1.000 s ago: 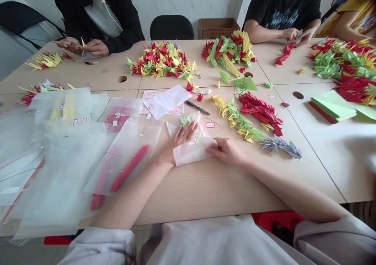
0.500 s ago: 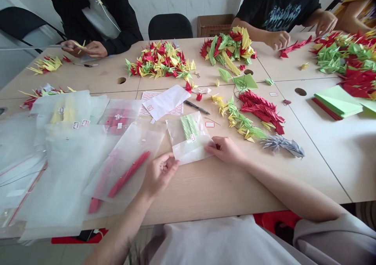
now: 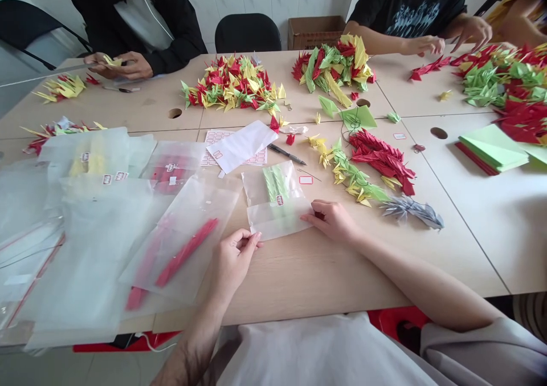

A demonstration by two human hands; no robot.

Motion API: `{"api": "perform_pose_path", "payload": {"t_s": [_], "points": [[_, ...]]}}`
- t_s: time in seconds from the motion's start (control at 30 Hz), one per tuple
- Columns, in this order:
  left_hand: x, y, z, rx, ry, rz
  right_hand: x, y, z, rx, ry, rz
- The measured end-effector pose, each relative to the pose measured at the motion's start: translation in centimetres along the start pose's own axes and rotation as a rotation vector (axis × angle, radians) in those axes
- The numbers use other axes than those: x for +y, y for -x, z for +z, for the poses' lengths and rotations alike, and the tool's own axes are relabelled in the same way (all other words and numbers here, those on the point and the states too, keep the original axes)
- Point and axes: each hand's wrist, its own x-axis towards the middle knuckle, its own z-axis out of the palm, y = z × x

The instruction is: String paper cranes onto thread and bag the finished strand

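Observation:
A frosted plastic bag (image 3: 264, 219) lies on the table in front of me, its lower part folded up as a flap. Green folded paper (image 3: 276, 182) shows inside it, with a small red-and-white label (image 3: 280, 200) at the flap's edge. My left hand (image 3: 234, 260) pinches the bag's lower left corner between thumb and fingers. At the lower right edge, my right hand (image 3: 333, 220) grips the bag with the thumb on top, its other fingers curled and partly hidden.
Frosted bags (image 3: 92, 249) are piled at left, one with red paper strips (image 3: 187, 252). A pen (image 3: 287, 154) and label sheet (image 3: 212, 141) lie beyond my bag. Strung paper cranes (image 3: 382, 158) lie at right. Co-workers' hands (image 3: 128, 65) handle paper across the table.
My left thumb and fingers have closed together at the bag's corner. The bag's folded flap lies a little flatter and wider. Across the table, a co-worker's hands at right have shifted.

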Motion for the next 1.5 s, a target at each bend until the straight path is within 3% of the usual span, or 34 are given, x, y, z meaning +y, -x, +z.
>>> {"api": "perform_pose_path", "payload": {"t_s": [0.17, 0.4, 0.6, 0.83, 1.07, 1.37, 1.5], "points": [[0.3, 0.2, 0.2, 0.047, -0.152, 0.083, -0.1, -0.1, 0.1, 0.009, 0.073, 0.009], [-0.1, 0.4, 1.1, 0.204, -0.528, 0.321, -0.9, -0.2, 0.9, 0.061, 0.24, 0.052], [-0.5, 0.2, 1.7, 0.266, -0.784, 0.316, -1.5, -0.2, 1.4, 0.06, 0.45, 0.088], [-0.6, 0.4, 2.2, 0.303, -0.975, 0.31, -1.3, -0.1, 1.6, 0.092, 0.493, 0.069], [-0.2, 0.4, 2.5, 0.326, -1.058, 0.303, -1.2, -0.3, 1.3, 0.097, 0.374, 0.117], [-0.6, 0.3, 2.4, 0.354, -1.03, 0.327, -1.0, 0.0, 0.8, 0.124, -0.019, -0.115], [-0.4, 0.3, 2.4, 0.369, -1.024, 0.331, -1.0, -0.3, 1.1, 0.123, -0.103, -0.068]]}}
